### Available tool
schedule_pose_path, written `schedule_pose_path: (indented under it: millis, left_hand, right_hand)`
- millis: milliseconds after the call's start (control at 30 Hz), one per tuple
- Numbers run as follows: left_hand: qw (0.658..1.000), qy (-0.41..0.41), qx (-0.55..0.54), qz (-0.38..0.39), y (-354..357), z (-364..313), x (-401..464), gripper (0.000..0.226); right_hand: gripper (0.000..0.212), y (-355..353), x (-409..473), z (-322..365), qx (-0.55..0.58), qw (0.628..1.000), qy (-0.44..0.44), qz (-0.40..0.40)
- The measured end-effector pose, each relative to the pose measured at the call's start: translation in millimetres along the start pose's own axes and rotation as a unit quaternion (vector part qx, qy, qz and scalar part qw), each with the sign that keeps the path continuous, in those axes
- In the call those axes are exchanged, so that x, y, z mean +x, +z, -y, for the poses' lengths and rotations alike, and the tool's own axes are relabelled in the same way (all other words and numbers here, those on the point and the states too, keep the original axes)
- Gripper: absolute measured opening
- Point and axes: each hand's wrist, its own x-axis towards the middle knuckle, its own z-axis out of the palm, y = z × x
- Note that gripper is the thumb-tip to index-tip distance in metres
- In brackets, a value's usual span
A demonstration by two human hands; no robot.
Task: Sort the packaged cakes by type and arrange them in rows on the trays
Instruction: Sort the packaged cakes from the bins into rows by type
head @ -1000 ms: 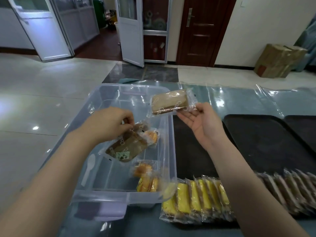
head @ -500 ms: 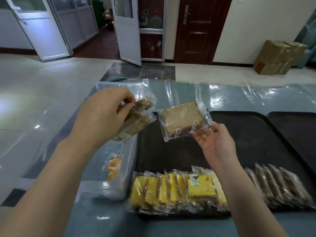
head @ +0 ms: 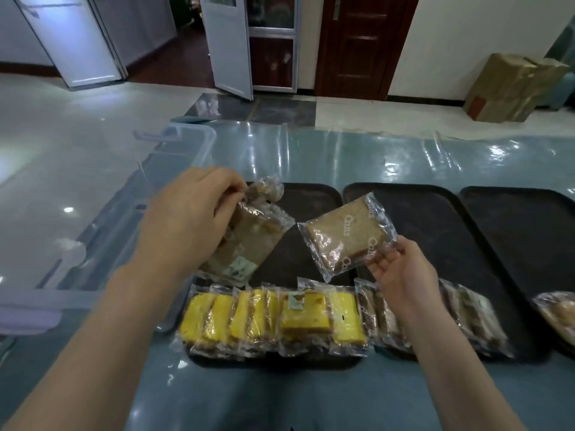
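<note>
1. I count three black trays side by side on the table: the left tray [head: 314, 197], the middle tray [head: 435, 231] and the right tray [head: 529, 231], their long edges nearly touching.
2. My left hand [head: 186, 222] pinches a bunch of brown wrapped cakes [head: 249, 241] by their top ends, at least two, though I cannot tell the exact number; they hang tilted above the left tray's near-left part.
3. My right hand [head: 401, 272] grips one brown cake slice [head: 345, 236] by its lower right corner, held in the air over the gap between the left and middle trays.
4. Along the left tray's front edge stands a row of yellow cakes [head: 270, 318], about seven, overlapping; one lies flat on top.
5. A row of brown cakes [head: 476, 315] lines the middle tray's front edge, partly hidden by my forearm.
6. One wrapped item [head: 557, 312] sits at the right tray's front.
7. Behind both rows the tray surfaces are bare.
8. A clear plastic bin [head: 174, 141] stands just left of the left tray.
</note>
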Motion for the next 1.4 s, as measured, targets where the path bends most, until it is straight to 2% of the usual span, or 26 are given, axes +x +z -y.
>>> schedule_pose_path:
  millis: [133,233,367,500,600,700,800,933,1000,1133,1300,1400]
  left_hand:
    - [0.993,-0.049,-0.085,0.065,30.1,-8.1,-17.3,0.009]
    - [0.981,-0.083,-0.146,0.102,50.3,-9.9,-29.8,0.013]
    - [0.961,-0.142,-0.198,0.128,72.7,-5.5,-47.0,0.016]
    - [0.916,-0.227,-0.300,0.135,89.7,-4.1,-56.8,0.017]
    - [0.907,-0.237,-0.315,0.151,101.8,-8.3,-60.5,0.016]
    - [0.896,-0.244,-0.332,0.166,111.8,-17.3,-61.0,0.018]
    - [0.887,-0.248,-0.351,0.172,124.5,-33.6,-57.5,0.019]
    - [0.870,-0.274,-0.368,0.178,147.0,-63.9,-51.5,0.016]
    - [0.868,-0.284,-0.371,0.167,157.8,-85.4,-48.4,0.016]
    - [0.863,-0.304,-0.376,0.146,182.2,-131.6,-44.1,0.017]
    - [0.852,-0.320,-0.391,0.136,214.3,-192.3,-39.6,0.018]
    - [0.851,-0.316,-0.398,0.134,231.5,-224.0,-38.5,0.022]
  right_hand:
    - [0.030,-16.4,0.1,-4.8,-0.013,0.999,0.034,-0.022]
    - [0.030,-24.8,3.3,-11.5,-0.004,0.998,0.043,-0.036]
    - [0.027,-30.9,4.6,-28.6,0.018,0.992,0.073,-0.106]
    - [0.025,-43.3,7.1,-45.6,0.079,0.979,0.098,-0.159]
    - [0.033,-51.7,7.2,-47.3,0.099,0.973,0.090,-0.186]
    - [0.024,-66.4,9.7,-42.1,0.108,0.971,0.091,-0.194]
    - [0.026,-82.5,18.3,-29.2,0.113,0.968,0.082,-0.206]
    - [0.036,-113.8,34.2,-7.2,0.072,0.974,0.067,-0.205]
    - [0.034,-133.6,41.6,9.9,0.043,0.978,0.059,-0.195]
    - [0.040,-176.5,51.3,54.4,-0.081,0.978,0.028,-0.190]
    - [0.041,-243.7,74.9,102.8,-0.222,0.952,0.013,-0.209]
    - [0.046,-280.0,91.5,121.8,-0.267,0.936,0.015,-0.228]
